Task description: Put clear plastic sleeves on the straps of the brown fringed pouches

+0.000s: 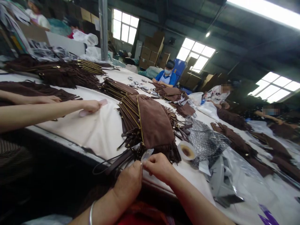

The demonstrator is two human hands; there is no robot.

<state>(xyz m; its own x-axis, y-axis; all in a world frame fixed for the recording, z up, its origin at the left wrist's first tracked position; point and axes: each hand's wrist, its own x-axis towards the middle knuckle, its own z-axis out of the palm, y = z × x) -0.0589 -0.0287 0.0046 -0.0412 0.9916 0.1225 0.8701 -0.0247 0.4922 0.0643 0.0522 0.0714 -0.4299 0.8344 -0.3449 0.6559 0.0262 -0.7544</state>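
My left hand (128, 182) and my right hand (159, 166) meet at the near table edge, fingers pinched together on a small clear plastic piece (147, 154). It lies against the fringe of the top brown suede bag (154, 123) in a stack of bags with gold zippers. A silver bangle sits on my left wrist. A dark strap loops off the table edge to the left of my hands.
A tape roll (187, 151) and a grey patterned cloth (206, 140) lie right of the stack, then clear plastic bags (236, 184). A co-worker's arms (47, 111) at left hold a pink comb (103, 102). More bag piles and seated people line the long white table (98, 131).
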